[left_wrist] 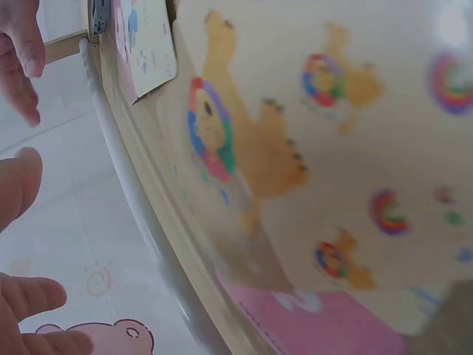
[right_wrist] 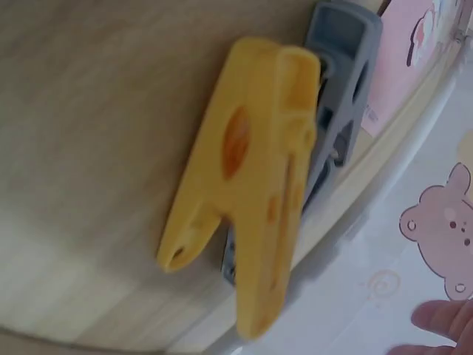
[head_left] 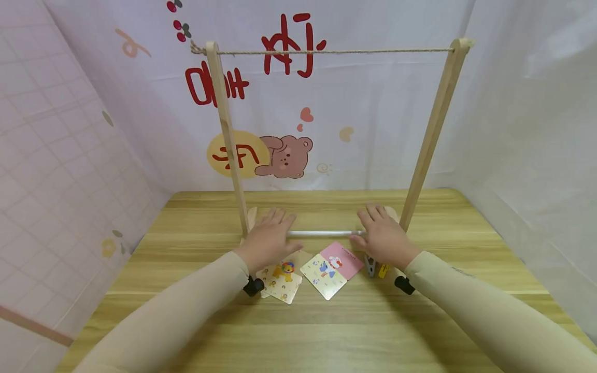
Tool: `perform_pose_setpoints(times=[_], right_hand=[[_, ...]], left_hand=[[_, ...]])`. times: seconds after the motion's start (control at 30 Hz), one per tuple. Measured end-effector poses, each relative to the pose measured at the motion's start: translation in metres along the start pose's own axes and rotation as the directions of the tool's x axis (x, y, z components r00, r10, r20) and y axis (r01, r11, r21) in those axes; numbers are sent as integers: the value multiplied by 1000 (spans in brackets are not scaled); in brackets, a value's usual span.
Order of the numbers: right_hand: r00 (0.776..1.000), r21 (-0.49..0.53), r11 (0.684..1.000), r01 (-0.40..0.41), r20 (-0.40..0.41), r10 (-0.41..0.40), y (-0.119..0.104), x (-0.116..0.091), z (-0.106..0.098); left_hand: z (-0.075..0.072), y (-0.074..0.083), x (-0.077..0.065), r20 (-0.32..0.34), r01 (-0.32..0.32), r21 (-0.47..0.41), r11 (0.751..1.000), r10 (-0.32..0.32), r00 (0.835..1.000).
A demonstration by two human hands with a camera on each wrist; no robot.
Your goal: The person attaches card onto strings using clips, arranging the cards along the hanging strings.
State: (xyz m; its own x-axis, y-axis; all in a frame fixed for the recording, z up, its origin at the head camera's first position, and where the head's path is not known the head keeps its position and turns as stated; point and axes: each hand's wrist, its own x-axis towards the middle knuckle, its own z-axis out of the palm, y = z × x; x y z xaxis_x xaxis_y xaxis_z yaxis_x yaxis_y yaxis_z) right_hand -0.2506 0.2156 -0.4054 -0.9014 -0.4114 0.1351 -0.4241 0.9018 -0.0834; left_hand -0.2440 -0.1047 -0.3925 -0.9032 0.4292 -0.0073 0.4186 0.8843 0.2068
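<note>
My left hand [head_left: 268,241], fingers straight and spread, is at the foot of the left wooden post, by the left end of a whitish rod [head_left: 324,233]. At the right end of that rod, by the other post's foot, my right hand [head_left: 384,238] lies palm down with fingers extended. Neither hand grips anything. Near my left wrist are cards with a lion print [left_wrist: 251,148], large in the left wrist view. A yellow clothespin [right_wrist: 251,163] and a grey clothespin [right_wrist: 340,74] lie below my right hand. Between the hands is a pink and cream card [head_left: 342,259].
Two wooden posts, left [head_left: 228,129] and right [head_left: 434,124], rise from the table [head_left: 317,336]. A twine rope [head_left: 336,52] runs taut between their tops. White printed cloth [head_left: 373,103] hangs behind the table and on both sides.
</note>
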Motion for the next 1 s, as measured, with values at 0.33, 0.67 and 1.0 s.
perform_pose_setpoints(times=[0.33,0.67,1.0], right_hand=[[1000,-11,1000,2,10,-2,10,-17,-11],[990,-17,999,-31,134,33,15,-31,-14],[976,37,998,-59,211,50,19,-39,-9]], left_hand=[[1,-13,-20,57,12,-3,1000,-12,998],[6,-16,-31,117,23,-5,1000,-23,993],[12,-13,-32,178,50,-11,999,-47,983]])
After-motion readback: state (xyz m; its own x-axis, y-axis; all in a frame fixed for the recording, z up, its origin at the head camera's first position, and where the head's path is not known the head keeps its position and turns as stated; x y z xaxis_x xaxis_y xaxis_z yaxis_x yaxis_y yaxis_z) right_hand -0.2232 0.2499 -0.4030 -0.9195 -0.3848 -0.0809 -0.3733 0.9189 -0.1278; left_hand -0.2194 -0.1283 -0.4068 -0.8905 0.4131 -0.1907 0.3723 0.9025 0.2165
